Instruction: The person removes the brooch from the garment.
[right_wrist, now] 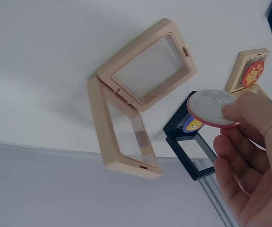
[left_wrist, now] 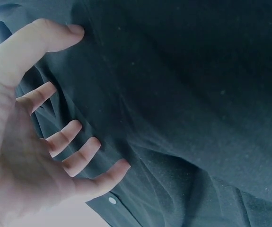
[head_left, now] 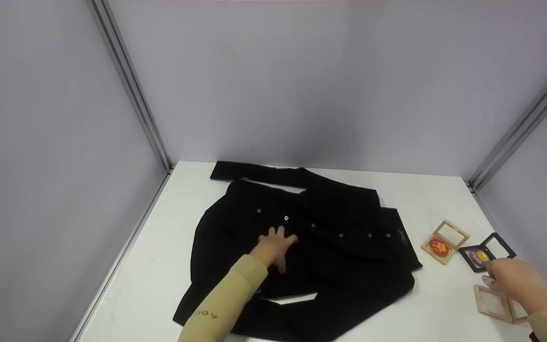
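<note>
A black button-front garment point(head_left: 349, 270) lies spread over the table, one sleeve stretched along its far side. My left hand point(head_left: 275, 247) is over its middle, fingers spread; the left wrist view shows the thumb and fingertips at the dark cloth, gripping nothing. On the right, my right hand point(head_left: 518, 280) pinches a round pin badge point(right_wrist: 209, 106) between thumb and fingers, its pale back showing. Below that hand stands an unfolded pink display case point(head_left: 492, 304), with clear windows and no badge visible inside; the hand partly covers it in the head view.
A tan case point(head_left: 455, 226) holds a red badge point(head_left: 439, 247). Beside it, an unfolded black case point(head_left: 502, 241) contains a purple and yellow badge point(head_left: 479, 257). Grey panels point(head_left: 273, 85) wall the white table point(head_left: 140, 280) at the back and both sides.
</note>
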Action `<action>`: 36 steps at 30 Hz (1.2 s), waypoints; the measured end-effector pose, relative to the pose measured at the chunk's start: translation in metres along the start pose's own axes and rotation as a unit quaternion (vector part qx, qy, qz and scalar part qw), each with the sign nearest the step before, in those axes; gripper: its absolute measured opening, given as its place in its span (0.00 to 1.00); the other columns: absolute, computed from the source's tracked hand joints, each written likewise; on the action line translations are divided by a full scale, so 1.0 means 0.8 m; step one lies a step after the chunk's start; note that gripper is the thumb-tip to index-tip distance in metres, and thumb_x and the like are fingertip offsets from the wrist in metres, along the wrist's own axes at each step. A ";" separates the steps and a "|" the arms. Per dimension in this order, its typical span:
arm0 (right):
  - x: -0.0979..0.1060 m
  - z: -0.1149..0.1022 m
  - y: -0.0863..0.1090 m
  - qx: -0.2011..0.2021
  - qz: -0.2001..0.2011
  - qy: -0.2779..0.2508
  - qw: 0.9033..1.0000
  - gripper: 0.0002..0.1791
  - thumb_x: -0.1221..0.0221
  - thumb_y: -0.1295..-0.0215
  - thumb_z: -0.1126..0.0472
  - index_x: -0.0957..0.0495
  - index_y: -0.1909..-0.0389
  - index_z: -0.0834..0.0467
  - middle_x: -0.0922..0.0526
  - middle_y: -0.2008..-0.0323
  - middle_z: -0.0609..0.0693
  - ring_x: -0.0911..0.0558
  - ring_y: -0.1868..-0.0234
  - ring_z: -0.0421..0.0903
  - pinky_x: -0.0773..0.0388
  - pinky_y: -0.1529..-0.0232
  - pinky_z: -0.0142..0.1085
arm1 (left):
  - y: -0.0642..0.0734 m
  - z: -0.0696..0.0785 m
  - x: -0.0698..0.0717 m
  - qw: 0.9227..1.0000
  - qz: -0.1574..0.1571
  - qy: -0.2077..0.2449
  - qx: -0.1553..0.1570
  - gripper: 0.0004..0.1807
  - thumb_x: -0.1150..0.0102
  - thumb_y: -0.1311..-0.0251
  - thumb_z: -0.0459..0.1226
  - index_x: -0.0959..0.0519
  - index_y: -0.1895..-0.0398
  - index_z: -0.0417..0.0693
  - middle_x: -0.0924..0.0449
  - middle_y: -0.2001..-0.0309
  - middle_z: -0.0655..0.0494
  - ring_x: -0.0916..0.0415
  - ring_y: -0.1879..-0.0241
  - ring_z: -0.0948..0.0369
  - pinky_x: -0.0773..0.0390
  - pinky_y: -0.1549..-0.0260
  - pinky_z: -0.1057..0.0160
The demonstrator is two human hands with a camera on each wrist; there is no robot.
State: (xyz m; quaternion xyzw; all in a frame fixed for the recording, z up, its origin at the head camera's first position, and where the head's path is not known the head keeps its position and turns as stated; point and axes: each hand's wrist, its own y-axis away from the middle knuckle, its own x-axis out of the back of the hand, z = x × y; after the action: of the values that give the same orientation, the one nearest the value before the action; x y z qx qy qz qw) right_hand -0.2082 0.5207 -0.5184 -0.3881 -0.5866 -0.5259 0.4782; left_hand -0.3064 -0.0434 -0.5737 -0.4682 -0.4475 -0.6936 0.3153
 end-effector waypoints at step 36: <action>-0.086 -0.011 0.021 0.020 0.206 0.060 0.976 0.17 0.35 0.41 0.60 0.33 0.83 0.53 0.31 0.83 0.45 0.34 0.80 0.44 0.31 0.83 0.45 | 0.004 0.000 0.001 1.000 0.003 -0.018 -0.007 0.50 0.14 0.56 0.42 0.30 0.27 0.66 0.37 0.26 0.43 0.36 0.27 0.42 0.23 0.36 0.36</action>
State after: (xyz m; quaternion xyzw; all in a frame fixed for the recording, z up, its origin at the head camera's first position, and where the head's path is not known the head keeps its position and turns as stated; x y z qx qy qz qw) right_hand -0.1746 0.5180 -0.5809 -0.4590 -0.4744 -0.4266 0.6183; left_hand -0.3036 -0.0444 -0.5722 -0.4843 -0.4471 -0.6870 0.3060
